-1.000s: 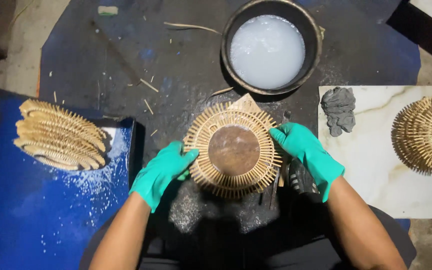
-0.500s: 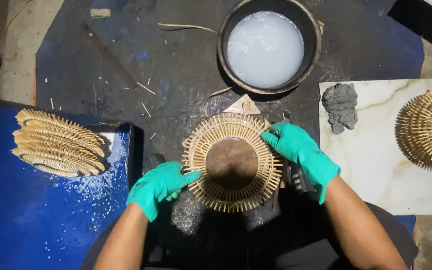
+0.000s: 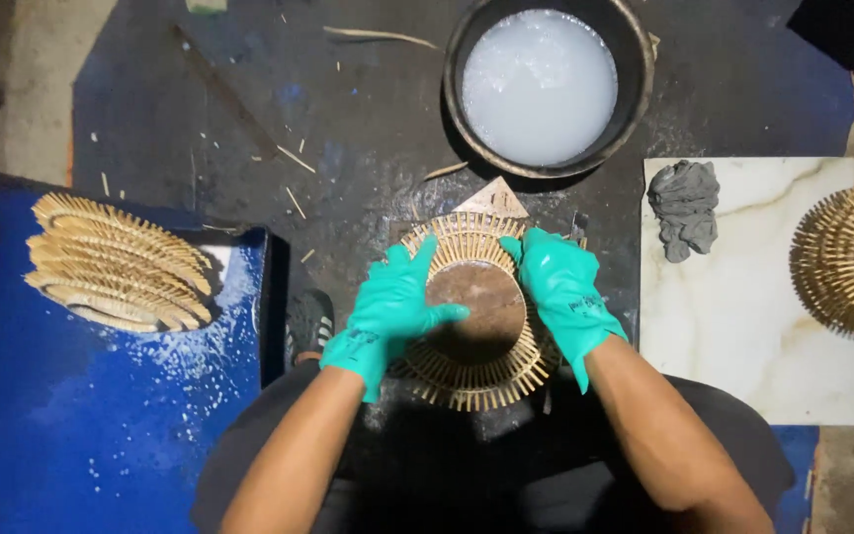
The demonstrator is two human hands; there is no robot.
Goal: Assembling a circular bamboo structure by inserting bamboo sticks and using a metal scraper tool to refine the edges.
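Head view: I see my left hand (image 3: 387, 314) and right hand (image 3: 562, 293), both in green gloves, clamped on the round stick mat (image 3: 476, 311) flat on the dark table (image 3: 348, 129). Black bucket (image 3: 549, 84) just behind holds milky white liquid. Finished mats (image 3: 116, 262) stacked on the blue board (image 3: 71, 425) at left.
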